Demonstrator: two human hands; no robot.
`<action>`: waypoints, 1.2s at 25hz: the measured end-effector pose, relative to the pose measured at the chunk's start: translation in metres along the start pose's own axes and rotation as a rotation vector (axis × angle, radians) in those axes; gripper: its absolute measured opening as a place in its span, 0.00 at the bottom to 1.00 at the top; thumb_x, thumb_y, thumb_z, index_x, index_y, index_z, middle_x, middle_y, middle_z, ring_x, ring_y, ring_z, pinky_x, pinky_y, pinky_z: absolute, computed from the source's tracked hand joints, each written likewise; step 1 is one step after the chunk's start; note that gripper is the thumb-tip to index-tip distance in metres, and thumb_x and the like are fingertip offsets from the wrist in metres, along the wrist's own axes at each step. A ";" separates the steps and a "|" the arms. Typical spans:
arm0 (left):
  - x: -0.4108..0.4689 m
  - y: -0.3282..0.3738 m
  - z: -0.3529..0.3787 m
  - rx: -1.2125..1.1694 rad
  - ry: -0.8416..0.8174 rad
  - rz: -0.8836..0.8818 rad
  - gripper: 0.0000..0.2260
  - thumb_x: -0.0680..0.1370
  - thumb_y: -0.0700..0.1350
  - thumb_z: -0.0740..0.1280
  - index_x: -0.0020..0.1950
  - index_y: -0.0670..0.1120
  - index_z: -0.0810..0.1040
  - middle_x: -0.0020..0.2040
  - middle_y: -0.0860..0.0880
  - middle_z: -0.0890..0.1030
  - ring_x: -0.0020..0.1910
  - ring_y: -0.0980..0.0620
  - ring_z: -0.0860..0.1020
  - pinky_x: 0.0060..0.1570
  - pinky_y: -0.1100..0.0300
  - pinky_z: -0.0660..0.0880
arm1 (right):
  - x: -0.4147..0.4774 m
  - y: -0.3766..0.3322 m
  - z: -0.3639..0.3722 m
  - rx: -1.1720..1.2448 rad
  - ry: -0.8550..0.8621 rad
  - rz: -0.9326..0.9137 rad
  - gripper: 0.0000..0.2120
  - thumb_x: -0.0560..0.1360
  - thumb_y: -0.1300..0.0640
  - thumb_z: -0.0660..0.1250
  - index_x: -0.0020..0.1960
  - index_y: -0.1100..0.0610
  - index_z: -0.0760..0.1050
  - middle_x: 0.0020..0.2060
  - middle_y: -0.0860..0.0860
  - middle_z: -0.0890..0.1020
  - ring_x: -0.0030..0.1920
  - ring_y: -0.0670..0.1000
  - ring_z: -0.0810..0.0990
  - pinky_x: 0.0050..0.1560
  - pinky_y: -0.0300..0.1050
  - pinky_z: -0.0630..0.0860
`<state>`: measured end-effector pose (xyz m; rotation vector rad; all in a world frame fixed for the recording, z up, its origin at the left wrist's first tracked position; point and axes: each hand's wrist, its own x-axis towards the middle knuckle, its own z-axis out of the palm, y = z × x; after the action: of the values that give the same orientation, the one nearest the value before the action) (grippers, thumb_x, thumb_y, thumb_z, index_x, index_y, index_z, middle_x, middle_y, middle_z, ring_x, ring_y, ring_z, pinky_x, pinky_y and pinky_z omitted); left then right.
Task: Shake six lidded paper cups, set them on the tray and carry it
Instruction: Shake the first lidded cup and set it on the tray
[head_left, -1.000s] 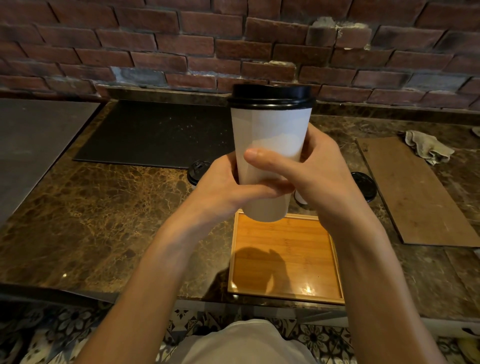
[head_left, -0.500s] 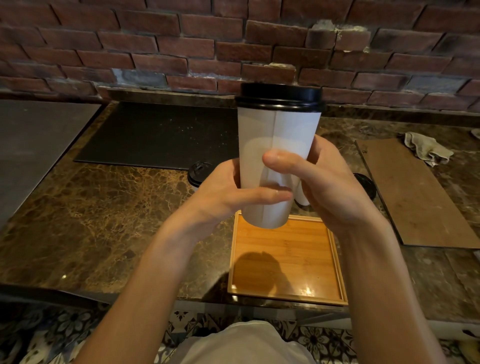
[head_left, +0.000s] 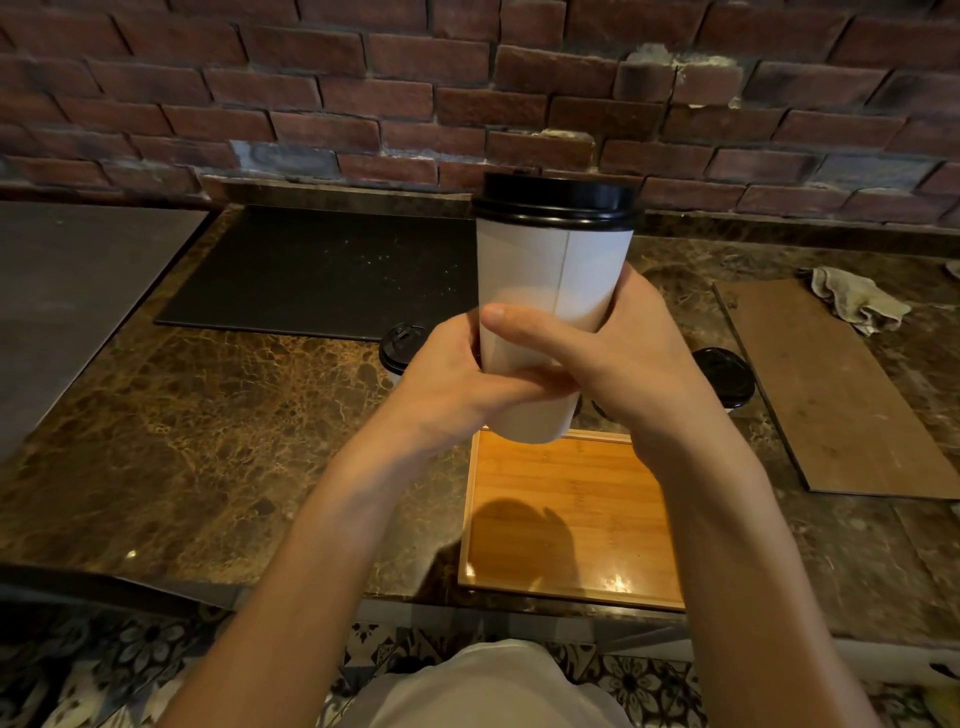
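Paper cup (head_left: 540, 291), white and smooth with a seam running down its wall, is held upright above the far edge of the wooden tray (head_left: 597, 478). Its long axis is vertical and its glossy black lid (head_left: 556, 202) sits level on top. Both hands are clamped round its lower half: the left hand (head_left: 457, 379) wraps it from the left, and the right hand (head_left: 639, 353) from the right with its thumb laid across the front, so neither is nearer than the other. The tray, a shallow honey-coloured rectangle with a low rim, lies directly below and toward the person. Setting the cup down would, I judge, be a short drop, drawn slightly nearer. On the brown marbled table (head_left: 208, 441) stand a second cup (head_left: 397, 348) off the tray's far left corner and a third cup (head_left: 724, 376) off its far right, both black-lidded. Right of the tray lies a flat board (head_left: 831, 389), with a crumpled cloth (head_left: 857, 299) past it.
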<state>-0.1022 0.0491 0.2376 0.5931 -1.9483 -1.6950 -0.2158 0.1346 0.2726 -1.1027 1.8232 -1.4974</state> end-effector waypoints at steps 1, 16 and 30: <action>0.000 0.000 0.000 0.007 0.011 -0.001 0.17 0.66 0.43 0.77 0.51 0.52 0.77 0.44 0.53 0.83 0.46 0.57 0.82 0.43 0.65 0.79 | 0.000 0.001 0.001 -0.014 0.015 0.005 0.37 0.62 0.44 0.79 0.66 0.49 0.68 0.52 0.43 0.78 0.52 0.44 0.80 0.48 0.42 0.81; -0.005 0.009 -0.004 -0.163 -0.185 -0.015 0.21 0.64 0.51 0.75 0.56 0.55 0.77 0.51 0.53 0.83 0.52 0.55 0.81 0.47 0.66 0.77 | -0.005 -0.005 -0.010 0.221 -0.172 -0.011 0.20 0.65 0.50 0.73 0.56 0.49 0.76 0.47 0.48 0.85 0.50 0.47 0.84 0.44 0.39 0.80; 0.000 0.003 -0.002 -0.026 -0.037 -0.032 0.18 0.64 0.47 0.75 0.52 0.51 0.78 0.46 0.52 0.83 0.48 0.57 0.81 0.45 0.63 0.79 | -0.001 -0.003 -0.001 0.028 -0.049 0.008 0.35 0.61 0.43 0.77 0.65 0.51 0.71 0.52 0.46 0.81 0.52 0.45 0.81 0.47 0.41 0.81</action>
<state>-0.1008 0.0482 0.2412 0.5908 -1.9490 -1.7600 -0.2151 0.1359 0.2758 -1.1076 1.7664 -1.4748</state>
